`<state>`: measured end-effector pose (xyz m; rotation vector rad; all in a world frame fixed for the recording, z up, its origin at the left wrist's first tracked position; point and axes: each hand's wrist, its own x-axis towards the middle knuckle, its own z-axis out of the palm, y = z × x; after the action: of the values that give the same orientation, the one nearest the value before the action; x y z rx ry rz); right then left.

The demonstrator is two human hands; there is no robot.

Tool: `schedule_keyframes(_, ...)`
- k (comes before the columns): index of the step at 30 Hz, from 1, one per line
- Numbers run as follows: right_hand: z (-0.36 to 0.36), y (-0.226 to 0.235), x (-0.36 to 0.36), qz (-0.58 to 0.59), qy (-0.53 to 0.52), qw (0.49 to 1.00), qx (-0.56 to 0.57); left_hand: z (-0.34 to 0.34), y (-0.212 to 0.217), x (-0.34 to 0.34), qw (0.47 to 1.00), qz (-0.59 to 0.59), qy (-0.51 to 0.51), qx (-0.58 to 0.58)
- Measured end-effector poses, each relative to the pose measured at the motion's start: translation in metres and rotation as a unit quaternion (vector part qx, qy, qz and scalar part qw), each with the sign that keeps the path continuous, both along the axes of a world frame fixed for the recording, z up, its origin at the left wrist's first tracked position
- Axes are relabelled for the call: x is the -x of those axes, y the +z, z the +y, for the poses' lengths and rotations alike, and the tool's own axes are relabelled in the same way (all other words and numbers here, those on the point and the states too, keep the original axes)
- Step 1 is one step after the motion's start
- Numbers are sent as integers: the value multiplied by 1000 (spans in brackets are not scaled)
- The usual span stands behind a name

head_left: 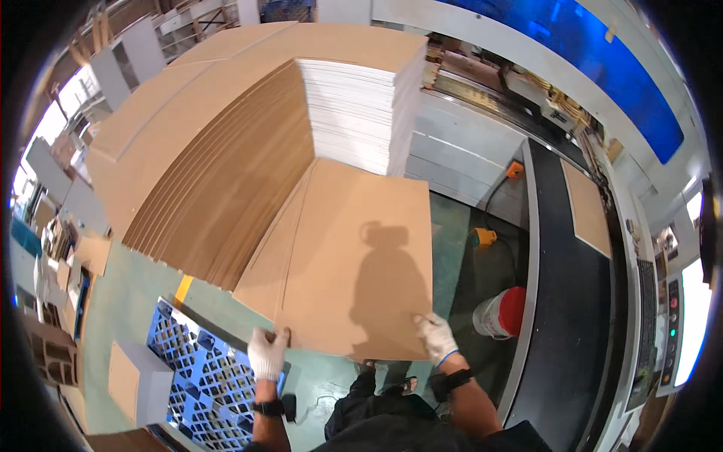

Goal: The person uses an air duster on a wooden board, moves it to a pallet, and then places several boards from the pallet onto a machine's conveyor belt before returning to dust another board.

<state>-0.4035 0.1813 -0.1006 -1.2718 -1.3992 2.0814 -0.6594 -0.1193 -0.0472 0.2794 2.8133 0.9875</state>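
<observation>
A large brown cardboard sheet (324,248) with a crease line along its left part spreads out in front of me, my shadow falling on it. Gloved in white, my left hand (268,354) pinches its near left edge, thumb on top. At the near right corner my right hand (437,339), gloved too, is closed on the sheet. The sheet's far edge meets a tall stack of cardboard sheets (226,166) with brown faces and white edges (350,105). Whether more sheets lie under the one I hold is hidden.
On the right runs a machine with a long black bed (557,316), a brown panel (586,207) lying on it. Below stand a white bucket with a red lid (501,313) and an orange pedal (483,238) with a cable. A blue plastic pallet (203,377) lies at left.
</observation>
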Motion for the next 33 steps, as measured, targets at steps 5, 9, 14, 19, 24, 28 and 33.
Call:
schedule_keyframes(5, 47, 40, -73, 68, 1, 998, -18, -13, 12, -45, 840, -439, -55, -315)
schedule_keyframes(9, 66, 78, -147, 17, 89, 995, -36, 14, 4, -65, 829, -386, -291, -283)
schedule_keyframes(14, 82, 123, -228, 3, 32, 999, -44, 97, 39, -74, 727, -473, -493, -71)
schedule_keyframes(19, 114, 144, -261, 8, -64, 992, -110, 204, 8, -91, 733, 47, -666, -127)
schedule_keyframes(24, 200, 135, -251, 50, -86, 982, -162, 371, -34, -60, 619, -652, -220, -379)
schedule_keyframes(28, 325, 84, -276, 88, -86, 977, -175, 485, 18, -80, 622, -587, -371, -361)
schedule_keyframes(33, 476, 73, -302, -10, -215, 944, -249, 539, 44, -121, 690, -523, -292, -407)
